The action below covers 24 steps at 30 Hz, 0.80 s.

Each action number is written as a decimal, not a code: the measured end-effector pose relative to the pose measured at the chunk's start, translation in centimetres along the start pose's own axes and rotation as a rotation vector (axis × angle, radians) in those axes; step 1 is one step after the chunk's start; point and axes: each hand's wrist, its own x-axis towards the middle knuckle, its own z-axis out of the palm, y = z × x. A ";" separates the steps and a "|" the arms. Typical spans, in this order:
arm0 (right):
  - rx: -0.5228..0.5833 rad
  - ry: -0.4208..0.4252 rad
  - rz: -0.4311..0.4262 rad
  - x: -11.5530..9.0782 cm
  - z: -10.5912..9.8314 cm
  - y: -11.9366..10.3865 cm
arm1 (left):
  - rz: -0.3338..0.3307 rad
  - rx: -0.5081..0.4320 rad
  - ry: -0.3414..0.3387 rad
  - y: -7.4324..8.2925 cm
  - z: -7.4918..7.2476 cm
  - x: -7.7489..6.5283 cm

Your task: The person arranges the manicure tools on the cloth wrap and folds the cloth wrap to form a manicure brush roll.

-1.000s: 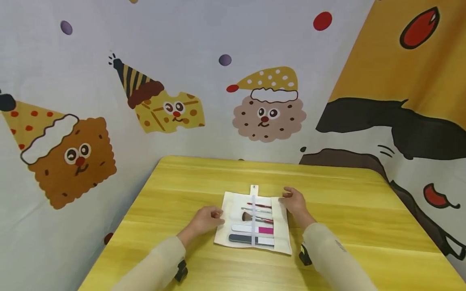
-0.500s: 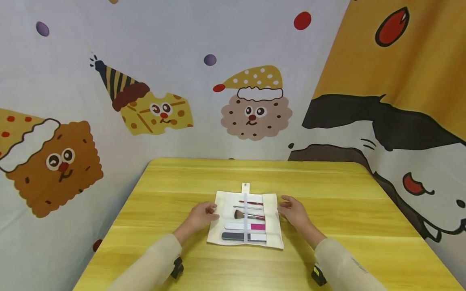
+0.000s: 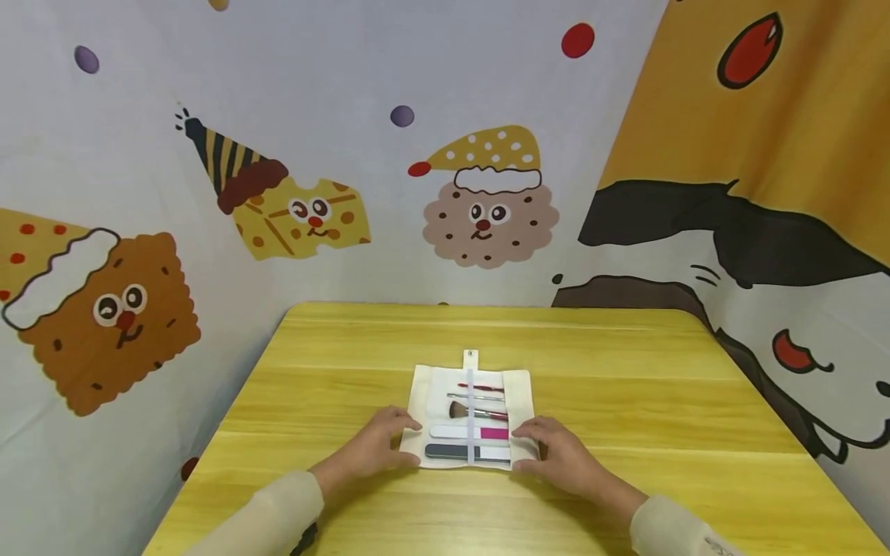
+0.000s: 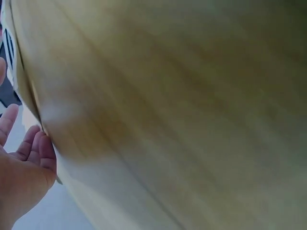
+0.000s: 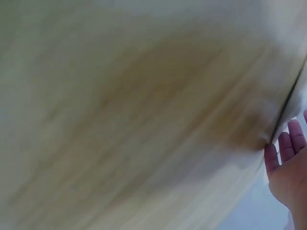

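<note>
A cream fabric tool case (image 3: pixel 520 390) lies unfolded on the yellow table, its snap tab (image 3: pixel 470 359) pointing to the far side. Under a pale strap (image 3: pixel 470 421) sit a thin red-handled tool (image 3: pixel 483 388), a slim silver tool (image 3: pixel 462 396), a makeup brush (image 3: pixel 457 410), a white and pink nail file (image 3: pixel 495 434) and a dark grey and white one (image 3: pixel 448 452). My left hand (image 3: pixel 371 448) rests at the near left corner, thumb and fingers apart. At the near right corner, the fingers of my right hand (image 3: pixel 559 459) touch the flap. Both wrist views catch the hands only at their edges.
The yellow wood-grain table (image 3: pixel 361 340) has rounded far corners. Behind it and on the left hangs a white cloth (image 3: pixel 334 93) printed with cartoon biscuits and cheese. A cartoon animal print (image 3: pixel 765 255) fills the right side.
Both hands have slid nearer along the case's sides to its near corners, the right one moving inward over the flap. The head view has shifted slightly right; the case stays unfolded.
</note>
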 end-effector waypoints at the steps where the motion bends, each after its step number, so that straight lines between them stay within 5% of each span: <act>1: -0.035 -0.009 -0.025 -0.1 0.1 0.1 | 0.008 0.014 -0.007 0.0 0.1 0.0; 8: -0.203 -0.063 -0.095 -0.2 0.1 0.2 | 0.049 0.153 -0.032 0.4 0.3 0.1; 13: -0.218 -0.048 -0.100 0.1 -0.3 0.0 | 0.054 0.182 -0.026 0.6 0.2 0.2; 17: -0.119 -0.002 -0.054 0.5 -0.4 -0.1 | 0.076 0.151 0.015 0.8 0.0 0.3; 24: 0.146 0.052 0.183 1.8 -0.6 0.0 | 0.026 -0.027 0.093 0.6 -0.5 1.2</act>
